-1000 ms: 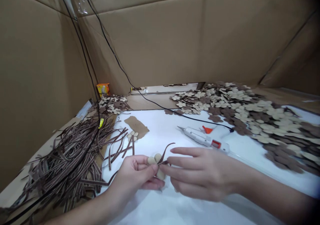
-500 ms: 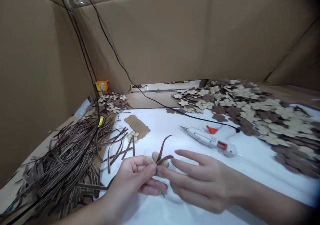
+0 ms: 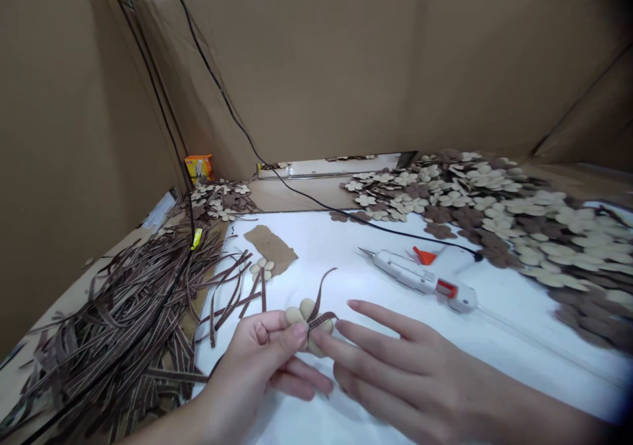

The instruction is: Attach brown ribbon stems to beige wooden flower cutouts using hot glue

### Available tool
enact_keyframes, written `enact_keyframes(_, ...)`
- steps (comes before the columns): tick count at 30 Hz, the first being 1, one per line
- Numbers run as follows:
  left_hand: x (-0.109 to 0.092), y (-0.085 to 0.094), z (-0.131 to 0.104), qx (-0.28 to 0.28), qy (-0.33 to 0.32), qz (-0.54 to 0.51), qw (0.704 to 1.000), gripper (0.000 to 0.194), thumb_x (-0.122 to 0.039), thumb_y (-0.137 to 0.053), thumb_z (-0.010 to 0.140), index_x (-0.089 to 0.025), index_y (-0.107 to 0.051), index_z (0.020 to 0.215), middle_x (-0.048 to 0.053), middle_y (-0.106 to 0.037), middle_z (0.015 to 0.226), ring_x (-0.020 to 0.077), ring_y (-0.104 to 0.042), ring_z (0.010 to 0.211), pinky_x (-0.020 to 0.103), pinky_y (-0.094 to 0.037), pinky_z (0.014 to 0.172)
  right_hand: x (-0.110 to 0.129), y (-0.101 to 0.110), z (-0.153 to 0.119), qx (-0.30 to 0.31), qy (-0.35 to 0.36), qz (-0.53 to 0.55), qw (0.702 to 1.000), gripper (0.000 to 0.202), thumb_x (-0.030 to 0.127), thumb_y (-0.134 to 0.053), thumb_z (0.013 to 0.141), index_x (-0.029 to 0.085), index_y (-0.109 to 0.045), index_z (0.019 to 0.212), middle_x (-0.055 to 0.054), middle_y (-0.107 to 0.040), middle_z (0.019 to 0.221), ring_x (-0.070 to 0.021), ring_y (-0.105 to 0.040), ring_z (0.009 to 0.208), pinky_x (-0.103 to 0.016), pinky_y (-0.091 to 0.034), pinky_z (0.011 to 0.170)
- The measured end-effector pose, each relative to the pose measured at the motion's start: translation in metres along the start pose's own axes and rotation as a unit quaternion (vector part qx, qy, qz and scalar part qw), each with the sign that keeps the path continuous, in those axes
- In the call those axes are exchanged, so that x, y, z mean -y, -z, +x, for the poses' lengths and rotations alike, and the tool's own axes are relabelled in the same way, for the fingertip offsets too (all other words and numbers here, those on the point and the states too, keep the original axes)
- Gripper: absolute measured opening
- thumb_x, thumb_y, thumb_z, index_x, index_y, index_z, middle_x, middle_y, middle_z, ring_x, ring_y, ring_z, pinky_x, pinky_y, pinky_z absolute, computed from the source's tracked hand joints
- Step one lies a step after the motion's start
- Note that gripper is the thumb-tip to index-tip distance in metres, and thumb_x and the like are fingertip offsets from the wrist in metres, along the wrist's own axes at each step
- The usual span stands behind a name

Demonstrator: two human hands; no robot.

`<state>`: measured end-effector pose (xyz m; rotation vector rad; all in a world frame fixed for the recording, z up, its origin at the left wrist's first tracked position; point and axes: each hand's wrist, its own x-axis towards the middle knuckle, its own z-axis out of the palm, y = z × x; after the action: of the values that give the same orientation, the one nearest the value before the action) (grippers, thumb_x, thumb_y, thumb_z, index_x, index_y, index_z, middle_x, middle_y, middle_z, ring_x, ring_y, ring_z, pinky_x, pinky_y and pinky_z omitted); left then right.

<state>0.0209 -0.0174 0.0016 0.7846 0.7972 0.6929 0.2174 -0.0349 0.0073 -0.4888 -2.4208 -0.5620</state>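
My left hand (image 3: 270, 349) is closed on a beige felt flower (image 3: 299, 314), pinching it with the thumb on its front near the middle. A narrow brown ribbon with pale stitching (image 3: 322, 320) lies on the flower's centre, folded so two ends stick out up and to the right. My right hand (image 3: 395, 359) reaches in from the right with its fingers spread. One of its fingertips rests on the lower right petal; the petal's underside is hidden. Beyond the left hand, another beige flower (image 3: 262, 269) with brown ribbon ends lies on the white board (image 3: 326, 244).
A white glue gun (image 3: 420, 273) lies at right, its cord running right. Behind it spreads a heap of beige and brown felt flowers (image 3: 519, 217). Brown ribbons (image 3: 148, 320) pile up at left. A cardboard scrap (image 3: 271, 247), black cable (image 3: 297, 196) and orange box (image 3: 198, 167) are further back.
Both hands stay at the flower with almost the same hold. The flower and ribbon tilt slightly and shift a little left. The view turns slightly.
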Motion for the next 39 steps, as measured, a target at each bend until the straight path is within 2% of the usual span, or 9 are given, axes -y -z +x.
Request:
enact_keyframes(4, 0.0, 0.0, 0.0, -0.008, -0.003, -0.001, 1.0, 0.018, -0.03, -0.069, 0.075, -0.013, -0.066, 0.072, 0.001, -0.066, 0.063, 0.0113, -0.068, 0.055, 0.01, -0.047, 0.043, 0.01, -0.002, -0.002, 0.013, -0.061, 0.022, 0.998, 0.028, 0.008, -0.037, 0.089, 0.013, -0.063, 0.081, -0.008, -0.067, 0.108, -0.0181, -0.058, 0.101, -0.039, -0.035, 0.104)
enact_keyframes(8, 0.001, 0.002, 0.002, -0.01, -0.003, 0.0, 1.0, 0.019, -0.031, -0.068, 0.077, -0.012, -0.066, 0.073, 0.002, -0.067, 0.063, 0.0109, -0.067, 0.055, 0.01, -0.046, 0.042, 0.019, -0.007, -0.002, 0.013, -0.125, 0.047, 0.991, 0.033, 0.01, -0.031, 0.093, 0.015, -0.063, 0.09, -0.003, -0.066, 0.112, -0.0171, -0.056, 0.105, -0.036, -0.027, 0.108)
enact_keyframes(14, 0.002, 0.004, 0.005, -0.028, -0.015, -0.017, 0.999, 0.019, -0.029, -0.072, 0.072, -0.012, -0.065, 0.068, 0.001, -0.066, 0.058, 0.0103, -0.066, 0.051, 0.009, -0.043, 0.04, 0.022, -0.007, 0.0, 0.048, -0.169, 0.043, 0.984, 0.036, 0.016, -0.028, 0.095, 0.017, -0.063, 0.099, 0.0, -0.063, 0.118, -0.0126, -0.053, 0.11, -0.026, -0.017, 0.111)
enact_keyframes(18, 0.003, 0.004, 0.006, -0.043, -0.025, -0.021, 0.999, 0.02, -0.03, -0.072, 0.072, -0.011, -0.065, 0.068, 0.002, -0.066, 0.058, 0.01, -0.066, 0.053, 0.009, -0.044, 0.042, 0.028, -0.008, -0.001, 0.057, -0.174, 0.03, 0.983, 0.036, 0.015, -0.027, 0.095, 0.016, -0.062, 0.102, -0.001, -0.061, 0.122, -0.0148, -0.054, 0.11, -0.029, -0.023, 0.109)
enact_keyframes(22, 0.003, 0.003, 0.007, -0.051, -0.03, -0.034, 0.998, 0.019, -0.028, -0.074, 0.07, -0.011, -0.065, 0.067, 0.002, -0.066, 0.058, 0.0089, -0.064, 0.051, 0.009, -0.043, 0.043, 0.034, -0.013, 0.002, 0.036, -0.208, 0.017, 0.977, 0.033, 0.014, -0.03, 0.094, 0.015, -0.062, 0.101, -0.003, -0.062, 0.119, -0.0167, -0.055, 0.108, -0.033, -0.035, 0.103)
enact_keyframes(27, 0.003, 0.002, 0.009, -0.058, -0.033, -0.025, 0.997, 0.018, -0.028, -0.073, 0.071, -0.012, -0.066, 0.069, 0.003, -0.069, 0.065, 0.0083, -0.064, 0.052, 0.009, -0.044, 0.043, 0.03, -0.012, 0.008, 0.03, -0.222, 0.051, 0.973, 0.03, 0.015, -0.033, 0.094, 0.015, -0.062, 0.101, -0.004, -0.066, 0.113, -0.0146, -0.057, 0.106, -0.027, -0.046, 0.093)
enact_keyframes(34, 0.004, 0.001, 0.01, -0.075, -0.04, -0.009, 0.996, 0.026, -0.034, -0.079, 0.062, -0.011, -0.066, 0.066, 0.002, -0.065, 0.058, 0.0099, -0.062, 0.047, 0.012, -0.045, 0.042, 0.033, -0.016, -0.004, 0.045, -0.187, 0.025, 0.981, 0.034, 0.013, -0.027, 0.095, 0.015, -0.061, 0.097, -0.006, -0.06, 0.123, -0.0186, -0.054, 0.109, -0.037, -0.04, 0.097)
enact_keyframes(39, 0.005, 0.001, 0.012, -0.084, -0.044, 0.009, 0.995, 0.03, -0.035, -0.08, 0.059, -0.01, -0.065, 0.064, 0.002, -0.063, 0.052, 0.0103, -0.061, 0.047, 0.013, -0.046, 0.043, 0.03, -0.017, -0.005, 0.042, -0.169, 0.021, 0.985, 0.034, 0.01, -0.027, 0.094, 0.014, -0.06, 0.094, -0.008, -0.06, 0.122, -0.0189, -0.056, 0.106, -0.036, -0.042, 0.094)
